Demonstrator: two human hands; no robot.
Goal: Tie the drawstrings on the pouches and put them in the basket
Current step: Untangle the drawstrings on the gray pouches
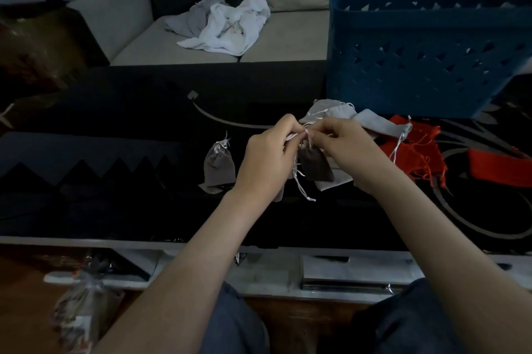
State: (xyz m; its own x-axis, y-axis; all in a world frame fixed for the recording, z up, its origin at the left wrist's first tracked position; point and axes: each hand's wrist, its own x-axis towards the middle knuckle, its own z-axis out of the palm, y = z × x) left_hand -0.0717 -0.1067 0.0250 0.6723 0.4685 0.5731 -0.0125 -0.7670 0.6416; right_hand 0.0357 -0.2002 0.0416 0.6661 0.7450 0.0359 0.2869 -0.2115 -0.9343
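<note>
Forearms are extended over the dark table (115, 180); a dark grey pouch (315, 165) is held just above it.
Its white drawstrings (301, 186) are pinched by the curled fingers of the left hand (266, 157) and right hand (349, 146). A second grey pouch (218, 165) lies just left; the blue basket (417, 51) stands back right.

Basket (426, 65): open top, rim unobstructed, drop-in from above is free; the tall near wall blocks a low straight path. Just in front of its left corner: heap of grey pouches (339, 113). In front of its middle: frayed red cloth (414, 152). Front-left of basket, left hand (267, 157) and right hand (348, 143) pinch drawstrings (309, 139), filling that gap. Well left of basket: cinched pouch (218, 163), then bare tabletop (115, 123).
</note>
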